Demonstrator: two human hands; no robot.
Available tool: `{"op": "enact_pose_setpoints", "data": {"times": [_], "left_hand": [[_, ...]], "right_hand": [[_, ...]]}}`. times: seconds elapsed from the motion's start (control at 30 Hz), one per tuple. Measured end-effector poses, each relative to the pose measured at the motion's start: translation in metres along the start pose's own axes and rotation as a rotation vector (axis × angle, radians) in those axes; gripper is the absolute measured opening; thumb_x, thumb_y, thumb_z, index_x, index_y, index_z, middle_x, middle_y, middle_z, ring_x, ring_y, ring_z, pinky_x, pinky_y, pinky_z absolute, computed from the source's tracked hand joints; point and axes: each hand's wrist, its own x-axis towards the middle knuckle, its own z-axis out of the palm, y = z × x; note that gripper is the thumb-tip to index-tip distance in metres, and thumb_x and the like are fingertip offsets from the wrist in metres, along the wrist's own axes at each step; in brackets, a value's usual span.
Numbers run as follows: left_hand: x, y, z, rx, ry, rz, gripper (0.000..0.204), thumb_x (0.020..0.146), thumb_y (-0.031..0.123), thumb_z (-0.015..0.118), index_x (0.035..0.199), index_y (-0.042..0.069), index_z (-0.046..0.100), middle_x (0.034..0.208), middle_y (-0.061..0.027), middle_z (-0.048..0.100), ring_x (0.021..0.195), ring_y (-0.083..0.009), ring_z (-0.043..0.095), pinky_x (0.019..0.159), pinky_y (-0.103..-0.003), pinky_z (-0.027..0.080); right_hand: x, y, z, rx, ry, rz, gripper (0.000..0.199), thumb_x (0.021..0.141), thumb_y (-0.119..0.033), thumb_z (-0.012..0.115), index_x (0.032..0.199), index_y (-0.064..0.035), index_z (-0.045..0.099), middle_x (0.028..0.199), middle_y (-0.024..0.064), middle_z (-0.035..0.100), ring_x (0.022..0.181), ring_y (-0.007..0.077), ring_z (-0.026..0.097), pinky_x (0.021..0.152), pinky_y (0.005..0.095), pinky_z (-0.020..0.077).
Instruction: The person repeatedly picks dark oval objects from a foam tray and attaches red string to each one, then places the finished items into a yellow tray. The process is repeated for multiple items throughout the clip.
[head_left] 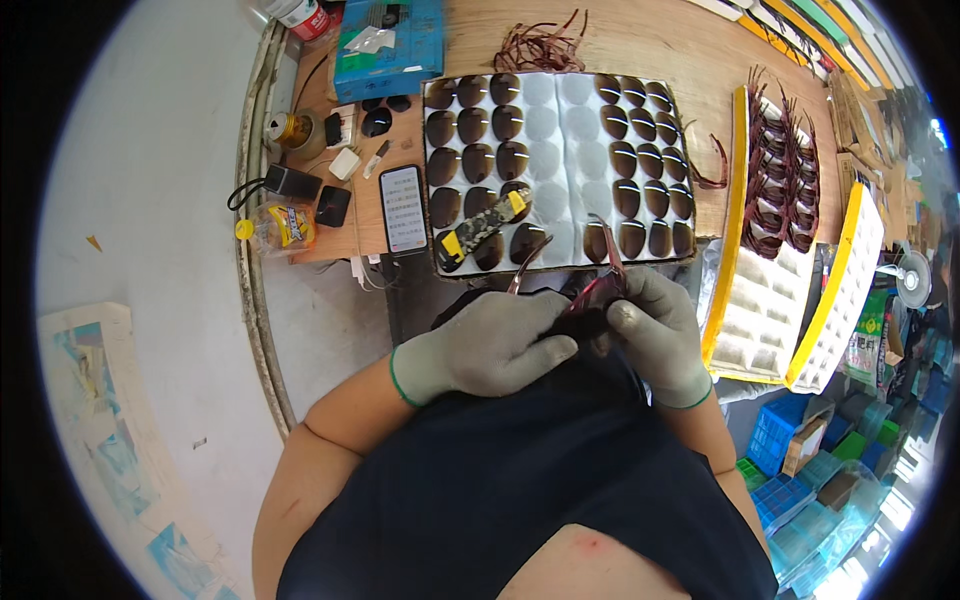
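Both my hands wear pale grey gloves and meet in front of my body, over my dark clothing. They hold a pair of glasses (pixel 602 291) with reddish-brown frames, its temples pointing away from me. My left hand (pixel 495 345) is closed on the near left side, fingers bent. At the other side, my right hand (pixel 660 335) pinches the frame between thumb and fingers; a dark part below is hard to make out. Just beyond lies a white tray (pixel 566 222) with rows of brown tinted lenses (pixel 512 160). A yellow-and-dark patterned tool (pixel 484 226) rests across its left half.
Left of the tray are a phone (pixel 403 209), a clear bottle with yellow cap (pixel 278 229), a black box (pixel 293 183) and a blue box (pixel 390 50). Reddish frames (pixel 542 45) lie behind. A yellow-edged tray (pixel 760 300) with more frames (pixel 780 165) stands right.
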Motion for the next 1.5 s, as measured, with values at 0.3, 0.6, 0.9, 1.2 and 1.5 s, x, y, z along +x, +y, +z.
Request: {"op": "enact_pose_setpoints", "data": {"times": [0.3, 0.6, 0.9, 1.2, 1.5], "left_hand": [[0.044, -0.108, -0.003, 0.821, 0.536, -0.291, 0.032, 0.089, 0.016, 0.073, 0.119, 0.005, 0.069, 0.119, -0.0184, 0.070, 0.111, -0.0389, 0.065, 0.098, -0.050, 0.051], [0.043, -0.086, -0.008, 0.897, 0.332, -0.172, 0.029, 0.084, 0.005, 0.071, 0.113, 0.006, 0.071, 0.118, -0.0147, 0.071, 0.110, -0.0380, 0.067, 0.094, -0.049, 0.052], [0.035, -0.025, -0.002, 0.612, 0.590, -0.162, 0.033, 0.085, 0.008, 0.075, 0.117, 0.003, 0.071, 0.119, -0.0173, 0.068, 0.108, -0.0350, 0.068, 0.095, -0.045, 0.055], [0.024, 0.038, 0.011, 0.169, 0.225, 0.049, 0.030, 0.095, 0.016, 0.070, 0.118, -0.003, 0.064, 0.102, -0.0203, 0.066, 0.094, -0.0389, 0.067, 0.085, -0.045, 0.054], [-0.026, 0.030, -0.025, -0.095, 0.002, -0.065, 0.021, 0.107, 0.017, 0.055, 0.117, 0.000, 0.062, 0.088, -0.0128, 0.074, 0.078, -0.0318, 0.074, 0.071, -0.041, 0.056]], "right_hand": [[-0.014, -0.018, -0.062, -0.103, 0.157, -0.156, 0.018, 0.104, -0.005, 0.059, 0.117, 0.0066, 0.064, 0.092, 0.0075, 0.069, 0.080, 0.0120, 0.064, 0.074, 0.0282, 0.0535], [-0.010, -0.016, -0.097, -0.127, 0.109, -0.112, 0.015, 0.104, -0.006, 0.060, 0.113, 0.0053, 0.062, 0.090, 0.0068, 0.067, 0.077, 0.0117, 0.063, 0.072, 0.0278, 0.0530], [0.005, -0.050, -0.115, -0.123, -0.108, -0.050, 0.018, 0.103, -0.008, 0.064, 0.113, 0.0064, 0.063, 0.092, 0.0067, 0.067, 0.078, 0.0128, 0.065, 0.072, 0.0285, 0.0542], [0.019, -0.031, -0.044, 0.275, -0.258, 0.158, 0.020, 0.097, -0.009, 0.070, 0.108, 0.0071, 0.068, 0.090, 0.0120, 0.071, 0.074, 0.0164, 0.069, 0.068, 0.0295, 0.0559], [0.047, 0.007, 0.004, 0.290, -0.293, 0.146, 0.024, 0.090, -0.015, 0.080, 0.079, 0.0040, 0.069, 0.080, 0.0131, 0.073, 0.064, 0.0167, 0.068, 0.059, 0.0293, 0.0550]]}}
